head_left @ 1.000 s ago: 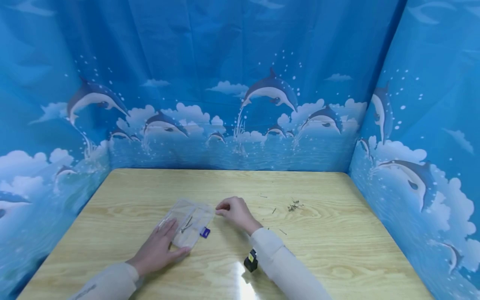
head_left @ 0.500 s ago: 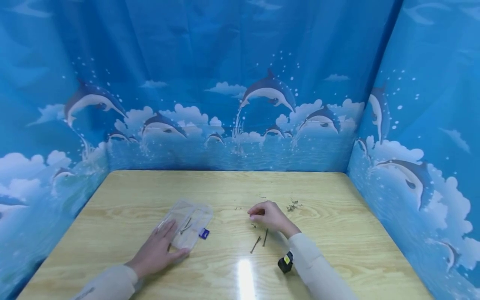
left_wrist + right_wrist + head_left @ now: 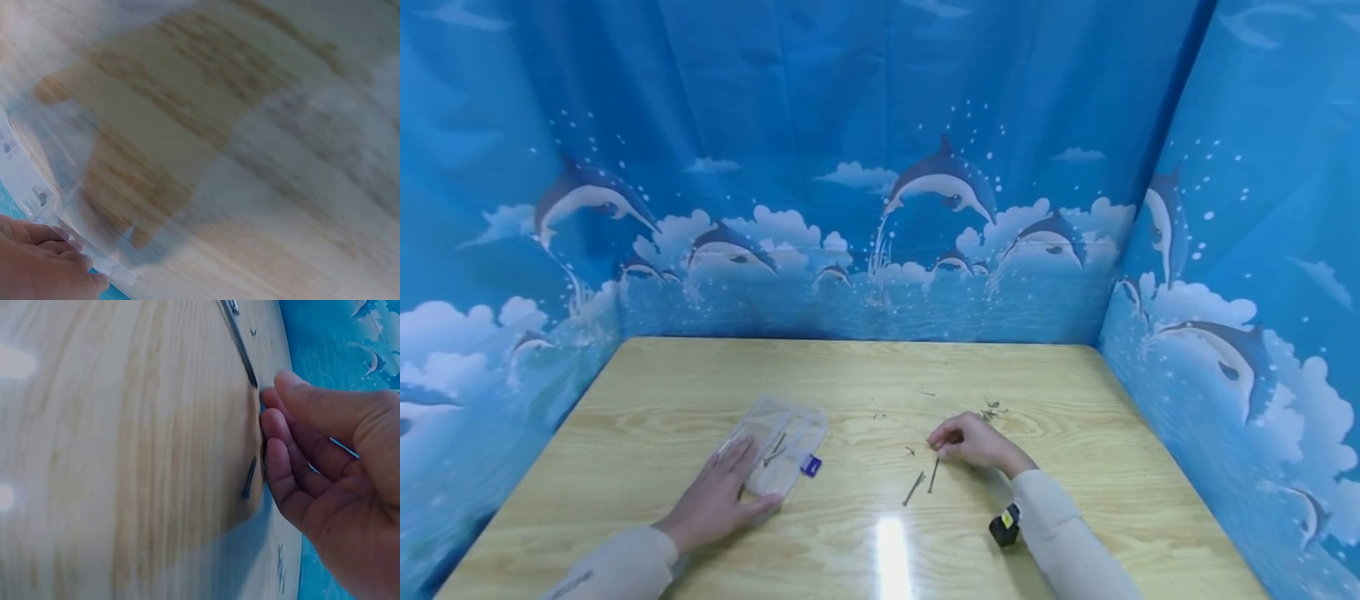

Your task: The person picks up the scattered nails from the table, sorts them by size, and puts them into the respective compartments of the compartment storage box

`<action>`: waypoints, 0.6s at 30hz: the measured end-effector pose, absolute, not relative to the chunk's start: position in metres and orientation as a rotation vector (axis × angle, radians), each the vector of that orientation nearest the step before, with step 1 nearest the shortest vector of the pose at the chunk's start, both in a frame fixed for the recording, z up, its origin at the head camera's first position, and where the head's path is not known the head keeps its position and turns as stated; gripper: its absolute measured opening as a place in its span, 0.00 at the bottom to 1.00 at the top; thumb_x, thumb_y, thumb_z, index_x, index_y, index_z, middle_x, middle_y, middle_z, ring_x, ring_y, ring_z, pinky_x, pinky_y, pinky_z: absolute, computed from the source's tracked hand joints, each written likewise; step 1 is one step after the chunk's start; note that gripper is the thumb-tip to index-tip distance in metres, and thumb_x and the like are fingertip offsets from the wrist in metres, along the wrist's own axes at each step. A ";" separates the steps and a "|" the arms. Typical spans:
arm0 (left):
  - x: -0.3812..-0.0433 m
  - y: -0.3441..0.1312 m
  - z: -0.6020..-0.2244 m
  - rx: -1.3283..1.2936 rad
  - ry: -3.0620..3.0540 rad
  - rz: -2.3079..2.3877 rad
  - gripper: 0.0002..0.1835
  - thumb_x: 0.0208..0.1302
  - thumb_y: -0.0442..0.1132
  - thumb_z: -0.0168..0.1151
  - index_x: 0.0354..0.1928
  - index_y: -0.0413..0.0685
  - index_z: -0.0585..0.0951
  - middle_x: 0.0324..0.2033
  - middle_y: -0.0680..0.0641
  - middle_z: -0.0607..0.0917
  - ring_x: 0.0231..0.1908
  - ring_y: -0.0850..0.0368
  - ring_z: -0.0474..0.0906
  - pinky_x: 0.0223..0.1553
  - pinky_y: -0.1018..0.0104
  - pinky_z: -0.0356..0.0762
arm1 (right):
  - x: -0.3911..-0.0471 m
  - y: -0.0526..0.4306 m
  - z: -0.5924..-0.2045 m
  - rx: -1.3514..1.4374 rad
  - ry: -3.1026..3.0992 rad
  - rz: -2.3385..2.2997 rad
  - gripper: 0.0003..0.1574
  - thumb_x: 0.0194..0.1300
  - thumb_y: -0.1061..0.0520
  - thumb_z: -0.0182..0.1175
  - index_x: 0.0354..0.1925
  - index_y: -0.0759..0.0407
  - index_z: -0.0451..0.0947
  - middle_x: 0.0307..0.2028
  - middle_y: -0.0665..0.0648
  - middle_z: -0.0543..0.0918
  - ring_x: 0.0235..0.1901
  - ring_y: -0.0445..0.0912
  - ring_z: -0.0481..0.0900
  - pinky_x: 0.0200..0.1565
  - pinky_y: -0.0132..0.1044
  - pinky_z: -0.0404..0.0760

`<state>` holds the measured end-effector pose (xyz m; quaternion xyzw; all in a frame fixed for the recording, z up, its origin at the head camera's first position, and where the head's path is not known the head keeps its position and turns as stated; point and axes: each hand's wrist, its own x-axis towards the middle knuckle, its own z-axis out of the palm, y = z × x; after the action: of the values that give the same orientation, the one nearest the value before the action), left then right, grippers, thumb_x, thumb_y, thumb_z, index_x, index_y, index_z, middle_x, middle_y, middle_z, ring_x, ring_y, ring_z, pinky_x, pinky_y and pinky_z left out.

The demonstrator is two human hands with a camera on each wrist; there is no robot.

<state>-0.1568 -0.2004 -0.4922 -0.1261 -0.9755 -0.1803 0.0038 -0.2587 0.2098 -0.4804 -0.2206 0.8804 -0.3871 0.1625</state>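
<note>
In the head view my left hand [image 3: 722, 496] rests over the near left part of a clear plastic compartment box [image 3: 805, 425], thumb along its near edge. A few long screws [image 3: 773, 450] lie inside one compartment, and a blue tag [image 3: 810, 466] sits at the box's right side. Low over the table, my right hand [image 3: 977, 442] has its fingers bent, with fingertips right at the far end of a long dark screw [image 3: 933, 476]. Another long screw [image 3: 913, 488] lies left of it. The right wrist view shows a short screw [image 3: 249, 479] just below the fingertips.
A small pile of little screws [image 3: 992, 411] lies beyond my right hand. Tiny pieces [image 3: 910, 451] and a thin screw [image 3: 928, 393] are scattered on the wooden table [image 3: 1075, 500]. Blue dolphin-print curtains [image 3: 865, 167] stand around its back and sides.
My right hand has moved right, away from the box's right edge, to the loose screws, and now sits lower by a long screw. My left hand has stayed on the box.
</note>
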 end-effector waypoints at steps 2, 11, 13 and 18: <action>-0.156 -0.200 -0.491 -0.395 -3.065 -0.561 0.55 0.57 0.74 0.51 0.68 0.30 0.61 0.69 0.32 0.61 0.69 0.36 0.55 0.70 0.40 0.47 | -0.259 0.212 -0.482 -0.648 2.484 -1.118 0.12 0.56 0.67 0.65 0.41 0.63 0.83 0.36 0.53 0.85 0.35 0.42 0.81 0.41 0.31 0.82; -0.155 -0.199 -0.488 -0.404 -3.047 -0.557 0.54 0.57 0.72 0.53 0.68 0.30 0.62 0.69 0.32 0.62 0.69 0.36 0.56 0.70 0.40 0.47 | -0.263 0.218 -0.483 -0.733 2.460 -1.037 0.09 0.58 0.65 0.65 0.39 0.57 0.84 0.34 0.49 0.84 0.35 0.41 0.78 0.38 0.29 0.80; -0.154 -0.199 -0.488 -0.402 -3.038 -0.561 0.54 0.57 0.72 0.54 0.67 0.29 0.62 0.68 0.32 0.62 0.69 0.36 0.56 0.70 0.41 0.48 | -0.264 0.219 -0.483 -0.760 2.461 -1.015 0.08 0.58 0.64 0.66 0.39 0.57 0.85 0.33 0.49 0.83 0.34 0.41 0.78 0.38 0.30 0.80; -0.155 -0.199 -0.488 -0.401 -3.034 -0.551 0.54 0.57 0.72 0.53 0.67 0.29 0.63 0.68 0.32 0.62 0.69 0.36 0.57 0.70 0.41 0.48 | -0.265 0.218 -0.485 -0.790 2.467 -0.988 0.05 0.59 0.63 0.66 0.35 0.55 0.85 0.32 0.48 0.83 0.32 0.40 0.77 0.36 0.30 0.79</action>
<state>-0.1547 -0.1991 -0.4884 -0.1288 -0.9756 -0.1771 0.0162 -0.2655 0.2178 -0.4852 -0.2801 0.8747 -0.3503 0.1837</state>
